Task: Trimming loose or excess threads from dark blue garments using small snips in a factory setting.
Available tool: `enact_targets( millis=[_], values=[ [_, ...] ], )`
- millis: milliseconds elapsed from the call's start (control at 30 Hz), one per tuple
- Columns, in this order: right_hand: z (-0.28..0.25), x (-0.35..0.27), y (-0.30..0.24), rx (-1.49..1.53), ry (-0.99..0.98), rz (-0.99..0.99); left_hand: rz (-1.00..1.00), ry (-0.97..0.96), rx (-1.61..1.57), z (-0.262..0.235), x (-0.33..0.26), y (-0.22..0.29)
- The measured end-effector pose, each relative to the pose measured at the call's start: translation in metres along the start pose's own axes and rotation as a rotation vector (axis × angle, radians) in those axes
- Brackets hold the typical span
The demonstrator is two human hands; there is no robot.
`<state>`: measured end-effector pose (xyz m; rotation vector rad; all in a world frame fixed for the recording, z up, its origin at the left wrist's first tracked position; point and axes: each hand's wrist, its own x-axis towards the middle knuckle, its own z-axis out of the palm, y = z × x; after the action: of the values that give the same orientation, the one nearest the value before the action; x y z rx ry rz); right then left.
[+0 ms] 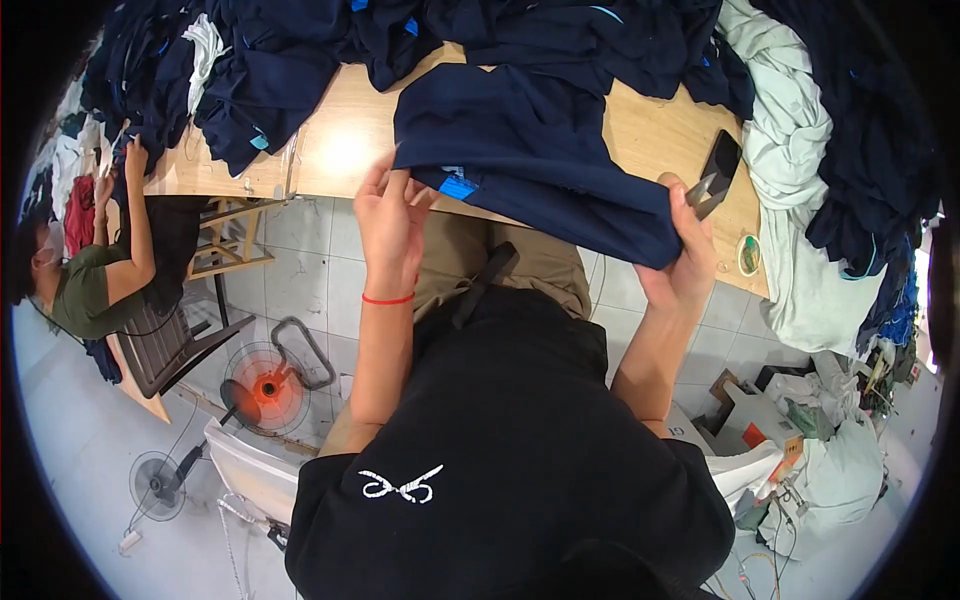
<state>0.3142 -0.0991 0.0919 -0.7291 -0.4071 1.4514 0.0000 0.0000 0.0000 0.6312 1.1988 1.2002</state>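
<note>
A navy blue garment (pixel 510 125) is stretched between my two hands over the table's near edge. At its left edge my left hand (pixel 388 225) pinches the folded fabric between thumb and fingers. My right hand (pixel 685 255) grips the right end, thumb on top. Metal thread snips (pixel 708 193) also sit in my right hand, blades pointing up and away from the cloth. A bright blue piece of tape or label (pixel 458 187) shows on the garment near my left fingers.
Navy garments (pixel 560 35) pile along the table's (pixel 340 130) far side. Pale green cloth (pixel 790 110) hangs over its right end, beside a black phone (pixel 722 155) and small oval dish (pixel 748 255). A co-worker (pixel 110 265) sits at far left. Fans (pixel 268 388) stand on the floor.
</note>
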Motion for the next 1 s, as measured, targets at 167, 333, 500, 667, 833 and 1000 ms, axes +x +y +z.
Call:
enact_targets(
  millis=[167, 333, 500, 667, 833, 1000],
  values=[
    [0.027, 0.010, -0.010, -0.001, 0.504, -0.048, -0.635, -0.466, -0.965, 0.004, -0.014, 0.034],
    [-0.005, 0.010, -0.001, -0.116, 0.431, 0.035, -0.393, -0.652, -1.155, 0.029, -0.032, 0.056],
    [0.008, 0.000, 0.025, -0.140, 0.442, 0.137, -0.179, -0.414, -0.858, 0.057, -0.045, 0.072],
    [-0.002, -0.008, 0.037, -0.103, 0.409, 0.202, -0.011, -0.448, -0.748, 0.060, -0.039, 0.057],
    [-0.008, -0.010, 0.043, -0.130, 0.420, 0.224, 0.067, -0.379, -0.570, 0.075, -0.052, 0.066],
    [-0.008, -0.006, 0.050, -0.335, 0.441, 0.223, 0.087, -0.359, -0.513, 0.080, -0.059, 0.068]
  ],
)
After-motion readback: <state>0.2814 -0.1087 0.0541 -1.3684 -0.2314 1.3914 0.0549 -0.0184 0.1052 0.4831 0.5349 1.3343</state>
